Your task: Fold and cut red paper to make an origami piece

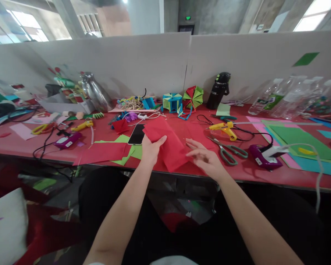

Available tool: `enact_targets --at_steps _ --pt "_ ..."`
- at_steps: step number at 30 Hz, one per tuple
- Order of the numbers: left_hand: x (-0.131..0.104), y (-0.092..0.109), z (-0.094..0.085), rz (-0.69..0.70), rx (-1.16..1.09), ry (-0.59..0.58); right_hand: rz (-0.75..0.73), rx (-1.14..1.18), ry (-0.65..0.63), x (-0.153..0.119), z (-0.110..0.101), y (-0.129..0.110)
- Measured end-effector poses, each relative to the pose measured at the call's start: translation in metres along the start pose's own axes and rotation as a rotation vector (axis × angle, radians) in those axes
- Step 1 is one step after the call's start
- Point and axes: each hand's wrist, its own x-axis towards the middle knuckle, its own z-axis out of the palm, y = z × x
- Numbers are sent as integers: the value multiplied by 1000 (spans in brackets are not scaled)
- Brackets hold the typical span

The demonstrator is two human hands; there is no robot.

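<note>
My left hand (152,148) grips a red paper sheet (169,145) by its left side, with the thumb lying on top. Creased and slightly raised, the sheet hangs over the front edge of the red table. Beside its right edge is my right hand (202,154), fingers apart; it seems to hold nothing. A black phone (137,134) lies just left of the held paper. Further left, red paper (102,152) rests over light green sheets (123,138). Scissors with green handles (228,150) lie open to the right of my right hand.
Yellow glue guns (223,129) and purple power sockets (263,156) with cables lie on both sides. Folded paper shapes (172,102), a black bottle (219,90) and a metal jug (95,90) stand near the partition (143,62). Plastic bottles (288,97) and coloured sheets (303,141) are at right.
</note>
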Motion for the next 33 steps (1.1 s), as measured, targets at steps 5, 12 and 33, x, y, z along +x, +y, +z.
enact_targets --at_steps 5,12,33 --pt "-11 8 -3 -155 180 -350 302 385 183 9 0 3" --pt "-32 -1 13 -265 287 -640 398 355 235 9 8 11" --pt "-22 -5 11 -106 397 -330 280 275 334 6 14 15"
